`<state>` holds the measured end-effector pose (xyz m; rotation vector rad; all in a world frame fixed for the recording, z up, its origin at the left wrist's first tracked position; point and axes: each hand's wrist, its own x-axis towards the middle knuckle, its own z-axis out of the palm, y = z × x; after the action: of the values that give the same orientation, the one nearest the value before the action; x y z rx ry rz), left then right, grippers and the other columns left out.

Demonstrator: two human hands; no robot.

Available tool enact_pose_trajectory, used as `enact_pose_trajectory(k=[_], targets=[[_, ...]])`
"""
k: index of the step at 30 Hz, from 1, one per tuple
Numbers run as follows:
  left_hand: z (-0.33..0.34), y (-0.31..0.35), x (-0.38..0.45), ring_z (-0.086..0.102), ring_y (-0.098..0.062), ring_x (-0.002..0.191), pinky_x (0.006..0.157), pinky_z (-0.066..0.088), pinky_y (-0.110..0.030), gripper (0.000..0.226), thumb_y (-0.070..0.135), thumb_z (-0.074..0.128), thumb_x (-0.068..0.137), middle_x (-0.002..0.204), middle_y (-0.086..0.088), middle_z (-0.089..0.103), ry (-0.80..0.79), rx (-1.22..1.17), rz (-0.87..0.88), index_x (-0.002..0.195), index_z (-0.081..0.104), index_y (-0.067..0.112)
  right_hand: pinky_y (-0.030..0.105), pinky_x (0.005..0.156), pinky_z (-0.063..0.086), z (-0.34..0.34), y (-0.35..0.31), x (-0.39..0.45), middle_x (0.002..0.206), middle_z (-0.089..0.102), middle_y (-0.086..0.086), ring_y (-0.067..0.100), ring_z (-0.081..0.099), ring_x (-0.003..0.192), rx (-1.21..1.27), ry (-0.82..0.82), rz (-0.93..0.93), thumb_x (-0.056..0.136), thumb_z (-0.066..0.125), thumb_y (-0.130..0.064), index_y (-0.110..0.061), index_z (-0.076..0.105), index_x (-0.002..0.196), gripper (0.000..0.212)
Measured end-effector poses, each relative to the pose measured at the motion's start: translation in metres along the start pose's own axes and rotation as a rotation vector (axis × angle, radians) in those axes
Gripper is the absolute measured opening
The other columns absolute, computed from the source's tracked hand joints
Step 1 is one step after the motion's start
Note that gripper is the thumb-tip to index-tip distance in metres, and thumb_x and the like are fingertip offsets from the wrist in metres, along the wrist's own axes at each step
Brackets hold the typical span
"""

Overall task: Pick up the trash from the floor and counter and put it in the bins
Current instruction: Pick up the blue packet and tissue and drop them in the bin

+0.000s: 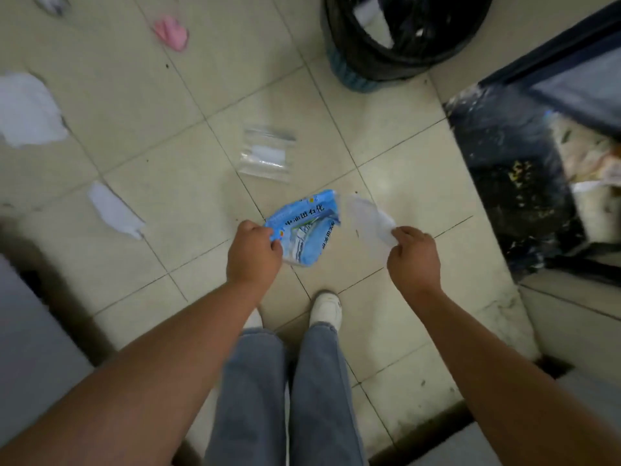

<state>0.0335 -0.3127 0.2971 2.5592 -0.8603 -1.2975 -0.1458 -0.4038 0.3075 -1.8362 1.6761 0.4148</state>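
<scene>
Pale floor tiles [161,169] carry scattered litter near a black-lined bin [396,45]. The left hand [253,253] pinches a crumpled blue wrapper [307,227]; the right hand [414,258] grips what looks like a clear plastic scrap [368,218]. A clear zip bag [267,153] lies on the floor beyond.

The wrapper [307,227] under my left fingers [268,235] is light blue with white bands and dark blue printed characters. The piece [371,220] at my right fingers [401,232] is translucent, near white. The floor [151,105] is pale cream tile with thin dark grout lines. On it lie a clear plastic bag [267,153] with a white strip, white scraps [28,109], and one pink scrap [171,32]. The bin [349,74] is dark blue-grey with a black liner [437,45]. My trousers [319,381] are faded blue denim; my shoe [326,307] is white.
</scene>
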Motion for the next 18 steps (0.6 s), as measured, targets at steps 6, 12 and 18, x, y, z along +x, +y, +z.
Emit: enact_pose_trajectory(k=[6,12,18], targets=[[-0.154,0.101,-0.04,0.055,-0.03,0.117,0.092,0.031,-0.022,0.03,0.006,0.056,0.09,0.124,-0.024,0.06,0.127,-0.184,0.022,0.117,0.065,-0.002,0.031,0.099,0.041,-0.157,-0.11,-0.022,0.126,0.061,0.02,0.032,0.055,0.115,0.173,0.13,-0.075,0.091,0.048,-0.004,0.006,0.058,0.12,0.032],[-0.184,0.144,-0.027,0.059,-0.035,0.109,0.089,0.039,-0.031,0.04,0.022,0.048,0.087,0.112,-0.029,0.066,0.123,-0.25,-0.074,0.105,0.07,-0.007,0.04,0.111,0.037,-0.21,-0.127,0.017,0.138,0.051,0.018,0.036,0.044,0.127,0.159,0.01,-0.061,0.086,0.04,0.008,0.004,0.05,0.128,0.043],[-0.19,0.221,0.051,0.059,-0.036,0.111,0.09,0.042,-0.033,0.036,0.018,0.049,0.088,0.112,-0.027,0.068,0.154,-0.212,-0.241,0.107,0.071,-0.004,0.037,0.104,0.039,-0.268,-0.13,0.167,0.14,0.046,0.023,0.039,0.046,0.125,0.1,-0.09,-0.035,0.09,0.038,0.003,0.0,0.045,0.133,0.044]])
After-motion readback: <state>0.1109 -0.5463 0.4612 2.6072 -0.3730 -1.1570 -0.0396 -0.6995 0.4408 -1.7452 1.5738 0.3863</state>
